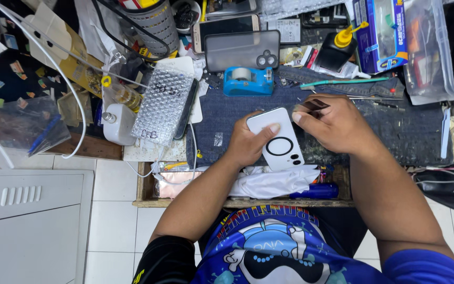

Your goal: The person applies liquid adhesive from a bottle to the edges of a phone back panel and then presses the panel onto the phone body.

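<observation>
White phone shell held over a denim-covered counter

White and glossy, a rectangular phone back shell with a black ring at its middle and a small camera cut-out near its lower corner is held just above the blue denim mat that covers the counter. The shell is gripped by the left hand, whose thumb is pressed on the upper face near the top edge while the fingers are curled under the left side; the grip is closed on the shell. Just beside it, at the shell's upper right corner, the right hand is seen with its grip pinched on a small flat dark tool, held between thumb and forefinger, its tip pointing left. Whether the tool touches the shell cannot be told.

Beyond the hands, a blue tape dispenser stands on the mat, and behind it a dark translucent phone case lies flat. To the right, a black bottle with a yellow nozzle is tilted beside a blue cardboard box. To the left, a bubble-wrap pouch lies aslant, with a small white bottle near it.
</observation>
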